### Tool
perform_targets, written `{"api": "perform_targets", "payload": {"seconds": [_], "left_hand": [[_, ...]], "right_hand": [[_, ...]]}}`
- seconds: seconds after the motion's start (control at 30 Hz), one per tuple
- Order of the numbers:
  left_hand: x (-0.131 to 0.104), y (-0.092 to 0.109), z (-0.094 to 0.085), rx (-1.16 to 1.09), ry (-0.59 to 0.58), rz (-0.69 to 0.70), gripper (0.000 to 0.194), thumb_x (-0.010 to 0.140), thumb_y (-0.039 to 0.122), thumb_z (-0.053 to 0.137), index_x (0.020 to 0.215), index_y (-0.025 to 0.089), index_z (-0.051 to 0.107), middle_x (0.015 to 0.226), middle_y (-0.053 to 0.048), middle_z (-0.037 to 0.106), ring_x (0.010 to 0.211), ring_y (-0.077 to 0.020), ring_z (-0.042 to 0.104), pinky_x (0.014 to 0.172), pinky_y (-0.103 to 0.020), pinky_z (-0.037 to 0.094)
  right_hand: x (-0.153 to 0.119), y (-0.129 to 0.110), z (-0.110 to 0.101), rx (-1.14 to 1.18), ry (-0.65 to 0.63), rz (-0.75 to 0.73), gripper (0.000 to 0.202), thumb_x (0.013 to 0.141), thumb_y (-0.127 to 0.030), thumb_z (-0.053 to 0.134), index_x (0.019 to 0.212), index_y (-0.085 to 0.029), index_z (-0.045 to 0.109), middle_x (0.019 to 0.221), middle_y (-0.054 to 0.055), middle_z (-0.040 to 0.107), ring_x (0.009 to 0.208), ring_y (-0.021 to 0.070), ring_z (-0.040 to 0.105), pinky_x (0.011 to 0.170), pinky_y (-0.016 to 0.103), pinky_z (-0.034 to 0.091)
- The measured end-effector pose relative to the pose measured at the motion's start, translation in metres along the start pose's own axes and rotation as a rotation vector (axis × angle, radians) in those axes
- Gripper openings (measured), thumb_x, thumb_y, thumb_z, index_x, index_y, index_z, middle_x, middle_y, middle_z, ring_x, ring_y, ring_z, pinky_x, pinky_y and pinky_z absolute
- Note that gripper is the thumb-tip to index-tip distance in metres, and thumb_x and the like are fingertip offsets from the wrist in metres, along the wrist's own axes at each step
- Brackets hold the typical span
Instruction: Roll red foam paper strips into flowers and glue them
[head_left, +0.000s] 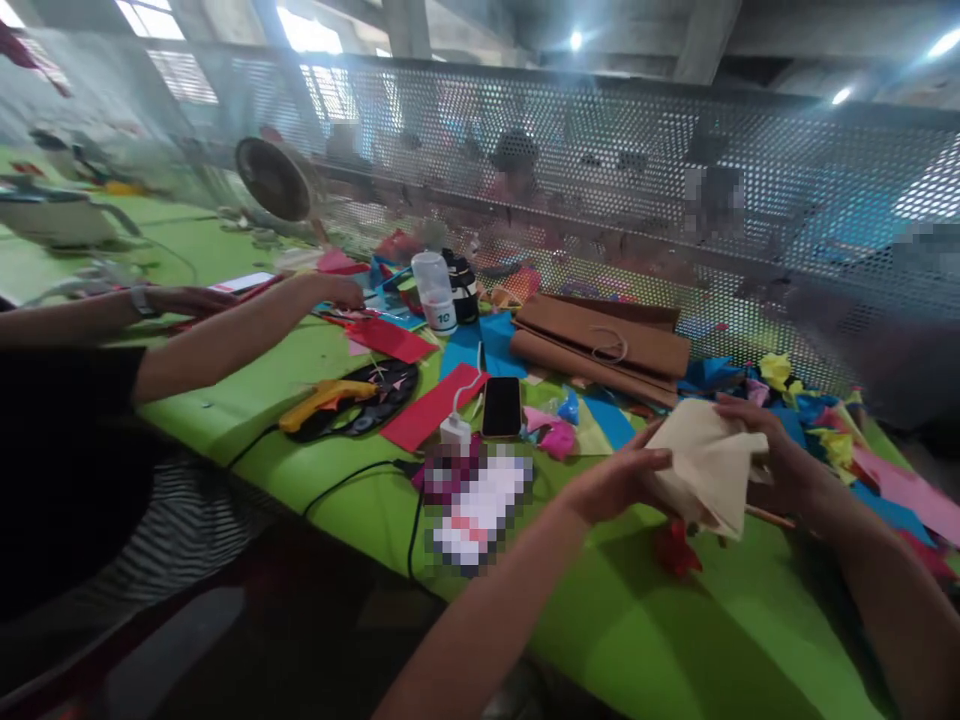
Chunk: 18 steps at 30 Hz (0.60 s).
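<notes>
A cream folded piece (pixel 705 465), paper or cloth, is held up between both hands above the green table (pixel 600 620). My left hand (pixel 619 480) grips its left side, the thumb lying across the front. On its right side is my right hand (pixel 776 455), with the fingers partly hidden behind the piece. A small red folded piece (pixel 679 548) lies on the table just below. Yellow and blue folded pieces (pixel 776 370) are heaped behind my right hand.
A person's arm (pixel 232 335) reaches over the table at the left. Nearby are a yellow glue gun (pixel 326 400), black cables, a black phone (pixel 502 407), a white charger (pixel 455 432), a bottle (pixel 433 290) and a brown folder (pixel 600 345). A perforated metal screen (pixel 600 180) stands behind.
</notes>
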<state>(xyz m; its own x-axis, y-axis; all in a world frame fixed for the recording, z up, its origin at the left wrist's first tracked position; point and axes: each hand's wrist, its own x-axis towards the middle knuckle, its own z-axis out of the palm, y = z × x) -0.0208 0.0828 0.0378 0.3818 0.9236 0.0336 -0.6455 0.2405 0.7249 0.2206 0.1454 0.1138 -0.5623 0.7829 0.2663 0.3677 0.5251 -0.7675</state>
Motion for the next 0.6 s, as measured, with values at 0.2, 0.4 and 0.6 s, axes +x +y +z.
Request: {"api": "perform_targets", "payload": {"seconds": [0.2,0.4,0.6], "left_hand": [[0.001,0.002,0.001,0.078,0.135,0.091,0.099,0.060,0.026,0.094,0.149,0.033,0.053,0.147,-0.014,0.063,0.112,-0.0322,0.071,0.081,-0.042,0.063],[-0.004,0.010,-0.001,0.113,0.218,0.098,0.092,0.056,0.031,0.098,0.139,0.023,0.060,0.135,-0.015,0.071,0.120,-0.0352,0.066,0.091,-0.043,0.059],[-0.007,0.011,-0.002,0.129,0.278,0.120,0.077,0.065,0.043,0.092,0.132,0.019,0.063,0.121,-0.013,0.075,0.111,-0.0326,0.068,0.093,-0.042,0.055]], "right_hand": [[-0.004,-0.005,0.006,0.166,0.140,0.041,0.017,0.073,-0.033,0.081,0.089,-0.036,0.075,0.163,0.000,0.051,0.153,0.0408,0.043,0.114,0.055,0.048],[-0.006,0.012,0.000,0.655,0.222,0.295,0.021,0.087,-0.051,0.053,0.081,-0.031,0.056,0.149,0.003,0.066,0.122,0.0436,0.069,0.081,0.056,0.059],[-0.007,0.032,-0.007,0.543,0.221,0.275,0.038,0.092,-0.067,0.042,0.081,-0.030,0.045,0.132,0.009,0.075,0.112,0.0427,0.073,0.082,0.056,0.058]]}}
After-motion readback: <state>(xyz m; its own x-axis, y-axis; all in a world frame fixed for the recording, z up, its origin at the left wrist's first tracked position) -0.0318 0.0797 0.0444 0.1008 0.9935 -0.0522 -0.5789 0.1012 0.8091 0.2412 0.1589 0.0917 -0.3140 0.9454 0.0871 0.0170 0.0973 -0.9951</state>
